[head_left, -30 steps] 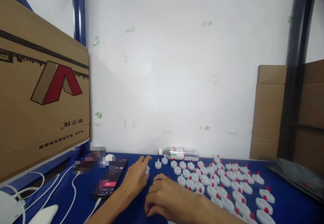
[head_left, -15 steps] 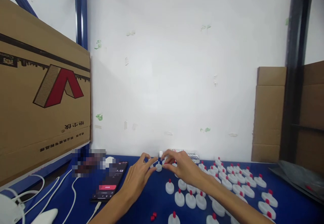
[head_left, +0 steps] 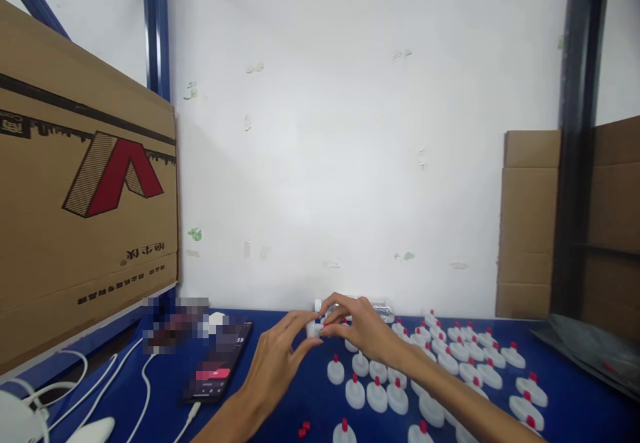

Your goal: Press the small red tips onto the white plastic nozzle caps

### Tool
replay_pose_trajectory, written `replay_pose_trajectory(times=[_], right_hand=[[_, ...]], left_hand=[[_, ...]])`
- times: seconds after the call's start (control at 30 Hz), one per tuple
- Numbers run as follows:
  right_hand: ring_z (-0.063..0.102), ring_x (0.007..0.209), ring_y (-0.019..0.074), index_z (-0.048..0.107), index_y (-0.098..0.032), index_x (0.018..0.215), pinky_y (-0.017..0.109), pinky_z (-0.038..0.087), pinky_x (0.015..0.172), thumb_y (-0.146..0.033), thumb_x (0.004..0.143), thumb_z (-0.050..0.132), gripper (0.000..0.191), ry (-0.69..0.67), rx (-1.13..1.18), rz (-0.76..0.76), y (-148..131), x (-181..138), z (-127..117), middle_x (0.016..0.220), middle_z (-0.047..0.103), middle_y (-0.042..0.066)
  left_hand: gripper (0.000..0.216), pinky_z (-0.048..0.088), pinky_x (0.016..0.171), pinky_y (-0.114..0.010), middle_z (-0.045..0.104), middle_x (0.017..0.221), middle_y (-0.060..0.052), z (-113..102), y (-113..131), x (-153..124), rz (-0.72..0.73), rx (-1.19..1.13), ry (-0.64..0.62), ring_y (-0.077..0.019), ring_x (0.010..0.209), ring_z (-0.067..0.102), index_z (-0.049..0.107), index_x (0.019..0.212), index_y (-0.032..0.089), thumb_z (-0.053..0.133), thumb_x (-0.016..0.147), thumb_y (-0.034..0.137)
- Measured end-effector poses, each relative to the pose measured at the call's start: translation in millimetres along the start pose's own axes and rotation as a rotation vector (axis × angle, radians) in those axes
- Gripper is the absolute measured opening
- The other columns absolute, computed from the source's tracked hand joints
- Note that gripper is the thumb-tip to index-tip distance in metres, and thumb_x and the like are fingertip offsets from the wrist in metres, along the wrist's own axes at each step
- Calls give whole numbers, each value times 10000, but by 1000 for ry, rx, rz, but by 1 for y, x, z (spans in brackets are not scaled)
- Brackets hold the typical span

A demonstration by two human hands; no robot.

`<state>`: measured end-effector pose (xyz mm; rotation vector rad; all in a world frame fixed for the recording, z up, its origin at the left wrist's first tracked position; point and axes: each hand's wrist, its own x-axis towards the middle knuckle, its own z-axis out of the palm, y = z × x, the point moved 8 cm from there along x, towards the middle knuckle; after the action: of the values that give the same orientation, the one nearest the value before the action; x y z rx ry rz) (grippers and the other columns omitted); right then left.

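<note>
My right hand (head_left: 357, 323) is closed in a pinch on one end of a small white squeeze bottle (head_left: 313, 330), which appears tilted on its side. My left hand (head_left: 280, 353) is on the bottle's left, thumb and fingers apart above and below it; whether a fingertip touches it is hard to see. Several translucent white bottles with red caps (head_left: 377, 395) stand on the blue table (head_left: 285, 403), below and beyond my right forearm. A few loose red caps (head_left: 304, 429) lie near the front edge.
Behind my hands, a clear plastic bottle (head_left: 384, 310) lies against the wall. A phone (head_left: 219, 363) with a plugged-in cable and white cords (head_left: 145, 389) are at the left. A large cardboard box (head_left: 90, 183) stands on the left, a grey plastic bag (head_left: 593, 356) on the right.
The small bottle stood upright between my hands and is now tilted in my right hand's pinch. My left hand's fingers have spread and moved slightly right. The view has shifted a little.
</note>
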<state>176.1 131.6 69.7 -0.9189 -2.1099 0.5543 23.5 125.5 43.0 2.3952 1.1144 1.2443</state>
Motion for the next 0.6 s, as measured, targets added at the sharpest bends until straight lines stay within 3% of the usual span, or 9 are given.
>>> replay_pose_trajectory(times=[0.17, 0.33, 0.43, 0.6], right_hand=[[675, 788, 150, 542, -263, 1053, 249, 467, 743, -194, 939, 590, 142, -27, -62, -86, -14, -3, 1, 851, 704, -41], [579, 771, 145, 490, -250, 990, 242, 405, 712, -104, 957, 435, 159, -45, -182, -185, -32, -8, 3, 891, 622, -11], [562, 760, 142, 479, -251, 971, 232, 385, 701, -23, 886, 425, 250, -92, -230, -217, -39, -10, 3, 863, 592, -17], [598, 753, 130, 464, -261, 1066, 195, 398, 673, 34, 810, 432, 392, -154, -263, -197, -42, -11, 0, 831, 592, -36]], left_hand=[[376, 554, 624, -256, 768, 1134, -55, 2, -1, 0, -105, -164, 12, -145, 619, 654, 716, 1240, 229, 664, 931, 437], [503, 580, 747, -304, 792, 1003, -107, 11, -2, 2, -197, -615, -61, -251, 843, 720, 746, 1184, 117, 771, 829, 473], [521, 578, 791, -323, 796, 991, -107, 14, 3, 1, -172, -675, -106, -270, 881, 721, 770, 1158, 117, 777, 829, 520], [517, 534, 1002, -405, 778, 1165, -110, 21, 5, 0, -162, -764, -105, -348, 1123, 694, 758, 1220, 146, 790, 842, 498]])
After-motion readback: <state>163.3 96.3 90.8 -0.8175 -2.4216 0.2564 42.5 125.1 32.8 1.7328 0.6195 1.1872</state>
